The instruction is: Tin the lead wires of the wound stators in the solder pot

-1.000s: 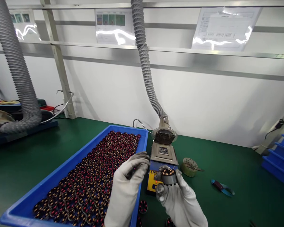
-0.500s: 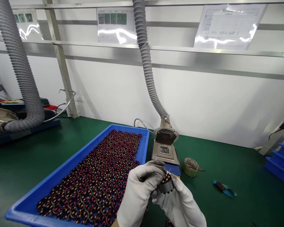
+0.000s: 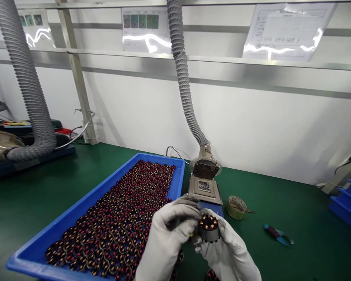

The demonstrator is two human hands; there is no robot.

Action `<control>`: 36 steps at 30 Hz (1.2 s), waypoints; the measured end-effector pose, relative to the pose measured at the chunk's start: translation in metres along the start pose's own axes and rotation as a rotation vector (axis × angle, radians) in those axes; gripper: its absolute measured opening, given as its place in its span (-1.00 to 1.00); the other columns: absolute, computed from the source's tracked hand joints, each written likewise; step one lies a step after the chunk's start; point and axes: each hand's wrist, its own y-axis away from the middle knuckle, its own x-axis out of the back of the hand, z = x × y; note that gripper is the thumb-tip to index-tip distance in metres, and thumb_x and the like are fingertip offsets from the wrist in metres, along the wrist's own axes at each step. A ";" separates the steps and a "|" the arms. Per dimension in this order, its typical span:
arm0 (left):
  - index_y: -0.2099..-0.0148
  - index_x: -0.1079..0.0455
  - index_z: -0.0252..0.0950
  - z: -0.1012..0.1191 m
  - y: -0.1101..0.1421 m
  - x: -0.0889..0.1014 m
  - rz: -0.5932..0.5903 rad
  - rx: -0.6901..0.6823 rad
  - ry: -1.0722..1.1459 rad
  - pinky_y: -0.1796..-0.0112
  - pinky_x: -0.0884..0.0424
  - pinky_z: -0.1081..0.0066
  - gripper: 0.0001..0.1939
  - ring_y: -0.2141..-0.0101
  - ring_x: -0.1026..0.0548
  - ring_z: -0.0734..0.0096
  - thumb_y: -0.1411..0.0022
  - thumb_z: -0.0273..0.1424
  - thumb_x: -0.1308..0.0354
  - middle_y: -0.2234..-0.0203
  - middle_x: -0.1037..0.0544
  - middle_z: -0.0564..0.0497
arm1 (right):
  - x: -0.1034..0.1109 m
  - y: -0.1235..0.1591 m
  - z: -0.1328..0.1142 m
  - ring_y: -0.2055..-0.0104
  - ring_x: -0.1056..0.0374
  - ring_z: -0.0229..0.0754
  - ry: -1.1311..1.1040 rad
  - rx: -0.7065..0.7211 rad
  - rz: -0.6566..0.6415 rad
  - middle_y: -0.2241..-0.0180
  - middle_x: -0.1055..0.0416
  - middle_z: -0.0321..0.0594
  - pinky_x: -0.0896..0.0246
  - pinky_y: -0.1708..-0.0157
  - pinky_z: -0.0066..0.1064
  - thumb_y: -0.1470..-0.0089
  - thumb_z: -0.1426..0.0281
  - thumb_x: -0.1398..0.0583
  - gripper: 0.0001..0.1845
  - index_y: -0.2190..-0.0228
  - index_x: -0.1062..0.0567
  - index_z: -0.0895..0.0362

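Observation:
A motor stator (image 3: 210, 233), a dark ring with copper-coloured windings on top, is held upright in my right hand (image 3: 229, 249). That hand wears a white glove and its fingers wrap the stator's right side and underside. My left hand (image 3: 168, 230), gloved in white with dark, soiled fingertips, is closed in a pinch just left of the stator. What its fingertips hold, if anything, is hidden. Many similar stators (image 3: 114, 222) with red and copper-coloured windings fill a blue tray (image 3: 84, 201) to the left. A few more lie on the bench partly behind my wrists.
Beyond my hands stands a metal solder pot (image 3: 204, 187) under a grey extraction hose (image 3: 183, 78). Right of it are a round tin (image 3: 235, 207) with a thin tool and blue-handled cutters (image 3: 277, 235). Blue bins (image 3: 349, 203) stand at the far right of the green bench (image 3: 280, 203).
The stator has turned more upright, so its windings show more plainly. My left fingers have drawn slightly left, away from its top. My right hand still holds it.

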 end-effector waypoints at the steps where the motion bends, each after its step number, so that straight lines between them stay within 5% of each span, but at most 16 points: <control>1: 0.40 -0.51 -0.14 0.000 0.001 0.004 0.062 -0.003 0.045 0.14 -0.40 0.55 -0.90 0.19 -0.49 0.44 -0.05 -0.46 -0.21 0.36 -0.58 0.12 | 0.000 0.000 -0.001 0.39 -0.41 -0.20 -0.010 -0.005 -0.004 0.31 -0.51 -0.14 -0.33 0.37 -0.40 0.21 0.28 -0.38 -0.61 0.26 -0.54 0.13; 4: 0.29 -0.51 -0.12 0.004 -0.001 0.011 0.121 0.108 -0.032 0.11 -0.37 0.54 -0.86 0.13 -0.46 0.41 -0.03 -0.42 -0.24 0.25 -0.57 0.09 | 0.000 0.002 -0.003 0.34 -0.42 -0.17 -0.018 -0.006 -0.017 0.32 -0.51 -0.10 -0.33 0.32 -0.39 0.17 0.28 -0.36 -0.67 0.30 -0.55 0.13; 7: 0.33 -0.54 -0.21 0.007 -0.004 0.004 -0.059 0.227 -0.187 0.16 -0.40 0.52 -0.83 0.18 -0.49 0.34 0.04 -0.52 -0.24 0.26 -0.57 0.00 | 0.001 0.002 -0.003 0.33 -0.42 -0.16 0.016 0.031 -0.001 0.28 -0.50 -0.14 -0.35 0.33 -0.37 0.16 0.26 -0.36 -0.67 0.27 -0.54 0.08; 11: 0.42 -0.52 -0.19 0.007 0.000 -0.011 -0.036 0.043 -0.195 0.24 -0.42 0.54 -0.85 0.28 -0.51 0.42 -0.03 -0.54 -0.17 0.37 -0.56 0.06 | 0.006 -0.008 0.002 0.34 -0.42 -0.18 0.135 0.190 -0.014 0.28 -0.50 -0.16 -0.37 0.38 -0.43 0.21 0.22 -0.37 -0.62 0.29 -0.53 0.09; 16: 0.39 -0.49 -0.11 0.012 0.006 -0.002 0.150 -0.123 -0.221 0.09 -0.36 0.49 -0.90 0.16 -0.46 0.40 -0.11 -0.41 -0.17 0.32 -0.55 0.12 | 0.014 -0.019 0.015 0.29 -0.45 -0.17 0.486 0.685 0.172 0.30 -0.50 -0.16 -0.40 0.31 -0.44 0.19 0.33 -0.38 -0.62 0.26 -0.48 0.08; 18: 0.23 -0.48 -0.06 0.011 0.004 0.004 0.155 0.009 -0.259 0.02 -0.30 0.50 -0.85 0.06 -0.41 0.40 -0.11 -0.36 -0.18 0.16 -0.52 0.11 | 0.016 -0.018 0.021 0.18 -0.41 -0.14 0.657 0.957 0.245 0.17 -0.44 -0.15 -0.41 0.28 -0.41 0.11 0.39 -0.33 -0.62 0.18 -0.43 0.04; 20: 0.04 -0.41 -0.06 0.006 0.002 0.002 -0.025 0.208 -0.203 -0.05 -0.23 0.49 -0.67 -0.04 -0.34 0.37 -0.10 -0.31 -0.19 0.02 -0.45 0.07 | 0.018 -0.015 0.026 0.12 -0.38 -0.13 0.924 1.258 0.215 0.10 -0.36 -0.13 -0.42 0.27 -0.40 0.07 0.49 -0.28 -0.59 0.13 -0.40 0.04; 23: 0.12 -0.47 -0.14 -0.007 0.003 -0.012 -0.114 0.349 0.118 0.04 -0.32 0.53 -0.73 0.06 -0.43 0.39 -0.09 -0.28 -0.21 0.14 -0.54 0.02 | 0.018 -0.013 0.029 0.12 -0.37 -0.12 1.352 1.542 0.143 0.10 -0.35 -0.12 -0.42 0.22 -0.37 0.09 0.64 -0.21 -0.50 0.07 -0.38 0.09; 26: 0.35 -0.53 -0.20 -0.016 0.004 -0.026 0.114 0.325 0.436 0.20 -0.42 0.58 -0.87 0.29 -0.54 0.45 -0.01 -0.30 -0.28 0.39 -0.61 0.04 | 0.017 -0.012 0.029 0.14 -0.38 -0.12 1.368 1.562 0.236 0.13 -0.35 -0.13 -0.43 0.23 -0.32 0.05 0.61 -0.19 -0.55 0.10 -0.39 0.07; 30: 0.38 -0.52 -0.18 -0.012 0.000 -0.019 0.357 0.226 0.553 0.13 -0.41 0.55 -0.84 0.25 -0.53 0.46 0.08 -0.30 -0.34 0.37 -0.61 0.09 | 0.018 -0.009 0.026 0.15 -0.39 -0.07 1.192 1.462 0.328 0.12 -0.32 -0.10 -0.46 0.35 -0.29 0.09 0.58 -0.26 -0.56 0.13 -0.36 0.07; 34: 0.19 -0.51 -0.22 -0.006 -0.003 -0.013 0.085 0.364 0.280 0.12 -0.40 0.58 -0.73 0.19 -0.51 0.43 0.02 -0.38 -0.31 0.24 -0.59 0.00 | 0.019 -0.006 0.021 0.15 -0.40 -0.07 1.234 1.509 0.289 0.11 -0.33 -0.10 -0.47 0.36 -0.29 0.13 0.60 -0.28 -0.54 0.15 -0.37 0.08; 36: 0.26 -0.53 -0.23 -0.007 0.000 -0.016 0.058 0.383 0.230 0.23 -0.43 0.63 -0.78 0.30 -0.53 0.47 0.06 -0.42 -0.33 0.33 -0.61 0.02 | 0.018 -0.007 0.020 0.15 -0.39 -0.05 1.260 1.566 0.247 0.11 -0.34 -0.09 -0.46 0.30 -0.22 0.15 0.64 -0.28 -0.52 0.14 -0.39 0.11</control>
